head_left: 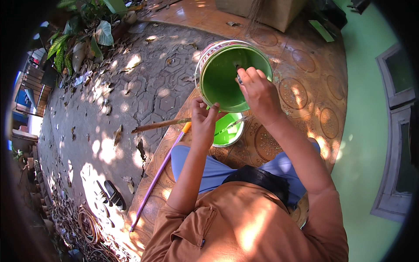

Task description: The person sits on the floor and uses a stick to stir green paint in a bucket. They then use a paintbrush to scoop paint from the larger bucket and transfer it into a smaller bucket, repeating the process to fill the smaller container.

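Note:
A large paint bucket (231, 83), white outside and coated green inside, is tilted with its mouth toward me. My left hand (204, 118) is closed on its lower rim, thumb on the edge. My right hand (258, 94) reaches into the mouth, fingers closed around a slim tool (239, 75) with a dark handle; its working end is hard to make out. Below the tilted bucket stands a smaller white pail (228, 139) holding bright green paint, with a thin paint-smeared stick (228, 127) across it. A brown wooden stick (161, 125) runs behind my left hand, its other end hidden.
I sit on a patterned tiled floor (262, 144). A purple pole (159, 170) with an orange end lies along its left edge. Beyond are grey paving, dark sandals (114, 195), a coiled hose (88, 225) and plants (65, 50). A green wall (366, 131) stands right; a cardboard box (266, 11) ahead.

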